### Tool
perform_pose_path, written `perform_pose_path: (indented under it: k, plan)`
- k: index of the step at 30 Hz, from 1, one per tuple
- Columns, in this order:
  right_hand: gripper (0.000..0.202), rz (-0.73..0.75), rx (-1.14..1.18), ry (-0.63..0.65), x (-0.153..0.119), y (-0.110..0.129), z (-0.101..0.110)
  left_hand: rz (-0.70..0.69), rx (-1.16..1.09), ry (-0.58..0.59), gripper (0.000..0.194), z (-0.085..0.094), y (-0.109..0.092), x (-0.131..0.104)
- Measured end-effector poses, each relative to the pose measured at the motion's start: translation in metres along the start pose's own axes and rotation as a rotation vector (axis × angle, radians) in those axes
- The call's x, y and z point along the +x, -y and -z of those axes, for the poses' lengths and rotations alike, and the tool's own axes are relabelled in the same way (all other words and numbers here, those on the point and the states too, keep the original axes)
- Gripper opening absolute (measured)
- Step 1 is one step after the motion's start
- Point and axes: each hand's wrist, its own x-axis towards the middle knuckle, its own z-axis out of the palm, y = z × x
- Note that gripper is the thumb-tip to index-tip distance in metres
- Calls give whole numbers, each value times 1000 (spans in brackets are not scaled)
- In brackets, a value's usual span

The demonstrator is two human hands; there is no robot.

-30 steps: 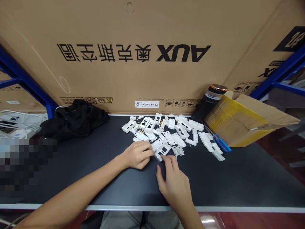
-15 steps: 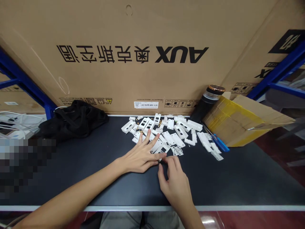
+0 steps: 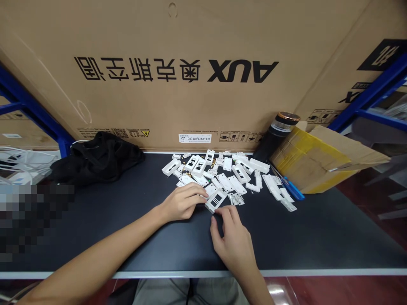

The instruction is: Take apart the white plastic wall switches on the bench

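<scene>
A white plastic casing with dark rectangular slots lies at the near edge of a pile of similar parts, right between my two hands. My left hand has its fingers bent and drawn together, their tips at the casing's left edge; its thumb is mostly hidden. By the casing's near end is my right hand, thumb and curved index finger apart, the fingertips close to the casing's near corner. Behind are flat white cover plates, more slotted casings and small brass-coloured pieces.
A black tumbler leans beside an opened cardboard box with yellow tape. Blue-handled tools lie at that box. Black cloth and white cables are on the left. A large carton walls off the back of the dark table.
My left hand has gone from spread flat over the parts to bent fingers, pulling slightly back left and uncovering the slotted casing. My right hand has hardly moved.
</scene>
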Motion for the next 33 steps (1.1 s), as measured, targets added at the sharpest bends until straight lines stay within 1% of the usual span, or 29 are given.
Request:
perform_pose_path:
  k: [6,9,11,14,15,17,19,25,28,31,33]
  plan:
    - [17,1,-8,-4,1,2,1,32,-19,-13,28,-2,5,-8]
    - [17,8,-7,-4,1,1,1,5,-15,-17,33,-1,5,-9]
    - [16,14,-7,3,1,1,1,72,68,60,51,-1,3,-8]
    - [15,18,-9,8,1,1,1,238,246,299,93,-2,-2,-7]
    - [15,19,-8,7,1,2,1,270,271,369,103,-2,-3,-6]
    - [16,21,-5,2,0,2,1,289,257,445,113,-3,-5,-5]
    - [16,24,-4,-1,0,2,2,293,241,445,110,-3,-6,-3]
    - [16,52,-16,8,0,2,2,235,207,359,79,0,-5,1]
    - [16,56,-31,8,0,3,2,205,176,283,67,0,-4,1]
    - [16,66,-44,2,1,4,2,224,127,206,56,1,-4,1]
    - [15,75,-28,-7,1,4,2,247,103,180,48,2,-4,1]
